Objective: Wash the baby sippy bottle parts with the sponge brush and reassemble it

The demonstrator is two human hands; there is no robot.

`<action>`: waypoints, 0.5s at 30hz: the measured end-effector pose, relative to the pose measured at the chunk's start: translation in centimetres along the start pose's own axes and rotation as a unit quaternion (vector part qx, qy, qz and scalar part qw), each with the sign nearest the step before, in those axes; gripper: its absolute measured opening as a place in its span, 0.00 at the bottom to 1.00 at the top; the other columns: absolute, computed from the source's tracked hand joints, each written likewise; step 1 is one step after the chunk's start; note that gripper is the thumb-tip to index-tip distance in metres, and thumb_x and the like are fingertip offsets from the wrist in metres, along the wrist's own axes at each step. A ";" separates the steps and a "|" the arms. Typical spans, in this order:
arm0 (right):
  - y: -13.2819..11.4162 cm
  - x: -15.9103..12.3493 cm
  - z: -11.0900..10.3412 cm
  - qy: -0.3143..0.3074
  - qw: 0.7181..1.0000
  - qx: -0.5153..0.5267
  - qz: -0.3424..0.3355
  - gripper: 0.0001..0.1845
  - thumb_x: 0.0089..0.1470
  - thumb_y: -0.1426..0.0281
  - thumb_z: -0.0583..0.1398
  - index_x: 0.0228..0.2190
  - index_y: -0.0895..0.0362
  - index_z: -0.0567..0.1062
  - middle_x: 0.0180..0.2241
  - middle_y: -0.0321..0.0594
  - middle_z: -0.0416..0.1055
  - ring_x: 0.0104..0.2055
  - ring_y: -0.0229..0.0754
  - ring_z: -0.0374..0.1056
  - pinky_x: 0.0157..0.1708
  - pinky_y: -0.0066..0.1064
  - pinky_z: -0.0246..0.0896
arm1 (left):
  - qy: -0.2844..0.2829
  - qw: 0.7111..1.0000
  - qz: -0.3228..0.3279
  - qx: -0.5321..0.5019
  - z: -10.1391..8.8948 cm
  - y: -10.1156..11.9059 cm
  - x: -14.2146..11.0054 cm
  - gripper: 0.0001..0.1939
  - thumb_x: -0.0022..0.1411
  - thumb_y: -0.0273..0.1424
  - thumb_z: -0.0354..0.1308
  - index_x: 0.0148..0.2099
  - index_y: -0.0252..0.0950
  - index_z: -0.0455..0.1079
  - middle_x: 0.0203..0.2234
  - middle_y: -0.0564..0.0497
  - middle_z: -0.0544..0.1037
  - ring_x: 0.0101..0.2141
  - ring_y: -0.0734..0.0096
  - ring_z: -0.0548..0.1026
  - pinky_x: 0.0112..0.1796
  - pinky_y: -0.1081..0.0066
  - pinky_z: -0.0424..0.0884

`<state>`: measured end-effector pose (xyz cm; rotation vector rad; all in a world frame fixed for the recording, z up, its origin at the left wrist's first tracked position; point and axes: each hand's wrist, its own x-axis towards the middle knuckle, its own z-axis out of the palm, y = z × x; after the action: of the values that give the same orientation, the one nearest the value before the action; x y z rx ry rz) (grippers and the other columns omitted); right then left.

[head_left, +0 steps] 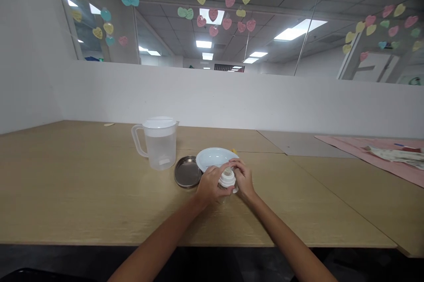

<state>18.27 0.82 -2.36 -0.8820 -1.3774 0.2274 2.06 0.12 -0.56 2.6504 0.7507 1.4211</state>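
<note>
Just in front of the light blue bowl [215,156], both hands are closed around a small white ringed plastic piece [227,179], which looks like a bottle neck or cap. My left hand [211,186] grips it from the left, thumb along its near side. Fingers of my right hand [244,179] curl over its top and right side. A white tab-like edge shows below the right fingers. Whatever lies under the piece is mostly hidden by the hands. Left of the bowl, a round metal dish [187,172] touches or nearly touches its rim.
A translucent lidded pitcher [161,147] stands left of the dish, its handle to the left. A small wooden stick [109,124] lies near the back wall. A bit of yellow [234,151] shows behind the bowl. At far right, a pink cloth [347,146] bears a patterned cloth [394,154].
</note>
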 end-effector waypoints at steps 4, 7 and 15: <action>0.1 0.1 0.2 -0.026 0.999 0.035 0.031 0.09 0.47 0.71 0.54 0.24 0.56 0.74 0.31 0.39 0.73 0.37 0.44 0.68 0.41 0.36 0.62 | -0.009 1.000 0.000 0.000 -0.2 0.2 0.0 0.35 0.51 0.40 0.60 0.60 0.36 0.59 0.42 0.44 0.76 0.42 0.57 0.73 0.46 0.59 0.68; 0.0 0.0 0.2 -0.045 0.996 0.021 0.076 0.10 0.50 0.68 0.54 0.25 0.57 0.75 0.26 0.37 0.73 0.31 0.42 0.67 0.35 0.32 0.62 | -0.016 1.000 0.000 0.001 -0.2 0.2 0.0 0.35 0.52 0.40 0.59 0.61 0.37 0.58 0.43 0.45 0.76 0.43 0.58 0.72 0.47 0.60 0.67; -1.4 -0.3 -0.7 -0.021 0.991 -0.122 -0.045 0.18 0.58 0.63 0.49 0.24 0.56 0.73 0.25 0.38 0.72 0.32 0.42 0.67 0.46 0.38 0.57 | -0.001 1.000 -0.031 -0.006 0.2 0.0 -0.3 0.43 0.48 0.40 0.62 0.64 0.35 0.52 0.43 0.44 0.74 0.42 0.58 0.72 0.46 0.60 0.68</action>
<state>18.32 -0.59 -1.64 -1.0188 -1.5012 0.0071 2.10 0.09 -0.91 2.5959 0.8131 1.4025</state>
